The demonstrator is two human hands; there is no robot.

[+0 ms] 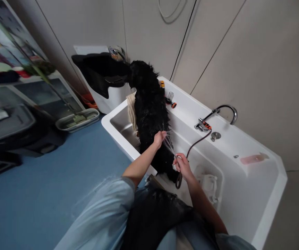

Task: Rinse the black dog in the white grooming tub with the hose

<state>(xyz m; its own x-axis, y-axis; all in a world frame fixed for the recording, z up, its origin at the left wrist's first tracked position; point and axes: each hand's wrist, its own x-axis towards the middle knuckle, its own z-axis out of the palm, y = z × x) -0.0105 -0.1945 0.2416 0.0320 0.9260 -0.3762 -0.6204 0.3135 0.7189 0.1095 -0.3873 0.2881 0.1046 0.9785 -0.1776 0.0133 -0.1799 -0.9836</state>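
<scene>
A wet black dog (151, 107) stands in the white tub (214, 121), its head toward the far end. My right hand (182, 165) is closed around a shower head at the end of a brown hose (196, 141). Thin jets of water spray from it toward the dog's back. My left hand (160, 138) is at the dog's back, fingers extended where the jets land, holding nothing. How far the palm touches the fur is hard to make out. A beige towel (131, 111) hangs over the tub rim beside the dog.
A chrome faucet (234, 114) and a pink bottle (252, 159) are on the tub's back ledge. Inside the tub lies a clear plastic jug (210, 185). A bin with a black liner (97, 71) and a cluttered shelf (22, 76) stand left.
</scene>
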